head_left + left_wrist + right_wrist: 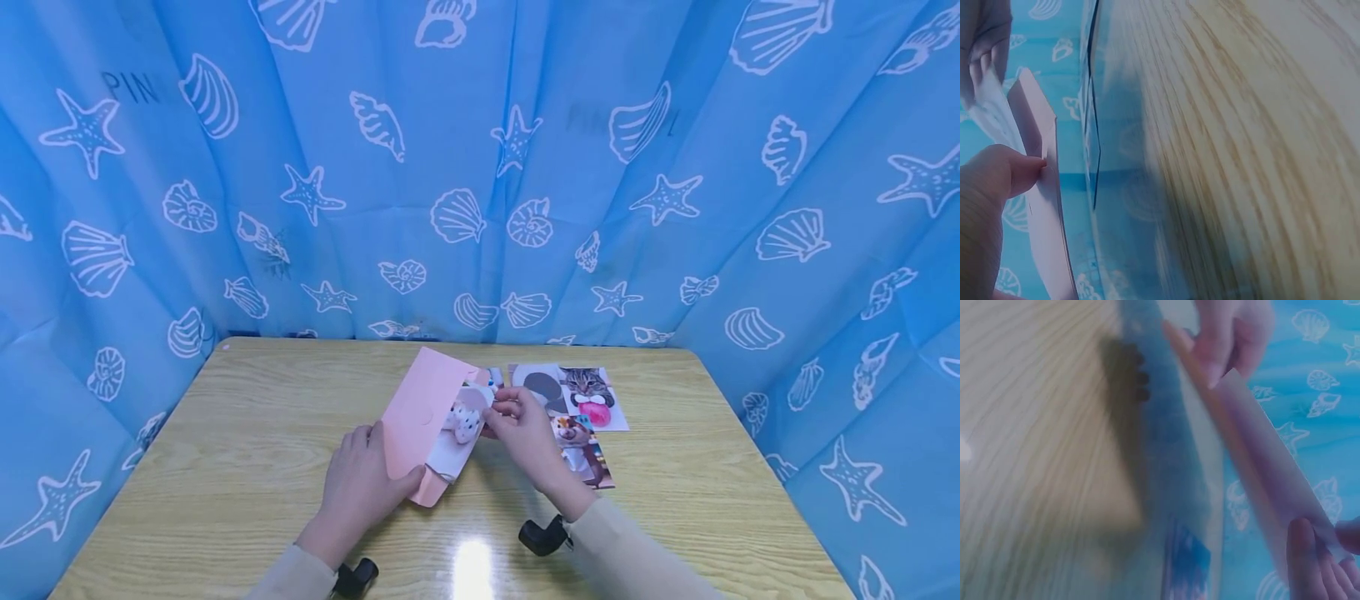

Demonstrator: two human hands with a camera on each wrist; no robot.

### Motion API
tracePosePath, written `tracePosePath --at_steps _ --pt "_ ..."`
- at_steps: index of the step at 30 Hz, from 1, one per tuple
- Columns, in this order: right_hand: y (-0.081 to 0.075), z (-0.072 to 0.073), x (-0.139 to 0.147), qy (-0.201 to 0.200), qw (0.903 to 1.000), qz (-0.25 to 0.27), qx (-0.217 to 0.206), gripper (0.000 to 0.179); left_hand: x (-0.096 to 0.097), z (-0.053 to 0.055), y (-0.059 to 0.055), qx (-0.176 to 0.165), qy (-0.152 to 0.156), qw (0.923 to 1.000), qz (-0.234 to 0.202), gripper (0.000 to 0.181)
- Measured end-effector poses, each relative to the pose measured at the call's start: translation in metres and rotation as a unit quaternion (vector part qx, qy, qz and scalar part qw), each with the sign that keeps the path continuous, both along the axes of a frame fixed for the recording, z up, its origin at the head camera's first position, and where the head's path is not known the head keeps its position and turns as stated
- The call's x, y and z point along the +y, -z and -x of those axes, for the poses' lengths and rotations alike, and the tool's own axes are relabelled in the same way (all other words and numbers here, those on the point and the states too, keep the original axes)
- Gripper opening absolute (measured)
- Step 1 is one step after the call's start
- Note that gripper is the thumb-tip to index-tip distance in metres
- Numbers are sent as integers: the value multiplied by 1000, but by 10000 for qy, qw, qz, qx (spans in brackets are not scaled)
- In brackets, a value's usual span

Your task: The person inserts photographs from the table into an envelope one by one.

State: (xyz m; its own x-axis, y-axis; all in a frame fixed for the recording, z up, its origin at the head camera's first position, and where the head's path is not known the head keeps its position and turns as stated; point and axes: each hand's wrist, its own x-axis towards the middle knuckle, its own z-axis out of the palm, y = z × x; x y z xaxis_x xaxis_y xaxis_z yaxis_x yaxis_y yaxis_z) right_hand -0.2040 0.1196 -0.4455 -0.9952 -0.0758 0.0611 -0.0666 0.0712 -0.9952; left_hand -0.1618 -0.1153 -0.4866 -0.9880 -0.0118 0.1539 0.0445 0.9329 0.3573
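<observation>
My left hand (363,479) holds a pink envelope (418,408) tilted above the table, its thumb over the lower edge near the opening. In the left wrist view that thumb presses on the side of the envelope (1047,231). A picture card (461,427) with a white spotted shape sticks partly out of the envelope's right side. My right hand (528,437) pinches the card's right edge between thumb and fingers. The right wrist view shows the envelope (1254,450) edge-on between both hands. How deep the card sits inside is hidden.
To the right, several photo cards lie overlapping on the wooden table (262,450): a cat picture (588,392), a grey-shape card (543,385) and a brown-toned picture (592,458) partly behind the right hand. A blue shell-patterned curtain (480,167) hangs behind the table.
</observation>
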Motion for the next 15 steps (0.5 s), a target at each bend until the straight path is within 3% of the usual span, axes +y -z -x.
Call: tracePosePath --at_steps 15 --pt "20 15 -8 369 9973 -504 -396 36 1 -4 -4 -51 19 9998 -195 101"
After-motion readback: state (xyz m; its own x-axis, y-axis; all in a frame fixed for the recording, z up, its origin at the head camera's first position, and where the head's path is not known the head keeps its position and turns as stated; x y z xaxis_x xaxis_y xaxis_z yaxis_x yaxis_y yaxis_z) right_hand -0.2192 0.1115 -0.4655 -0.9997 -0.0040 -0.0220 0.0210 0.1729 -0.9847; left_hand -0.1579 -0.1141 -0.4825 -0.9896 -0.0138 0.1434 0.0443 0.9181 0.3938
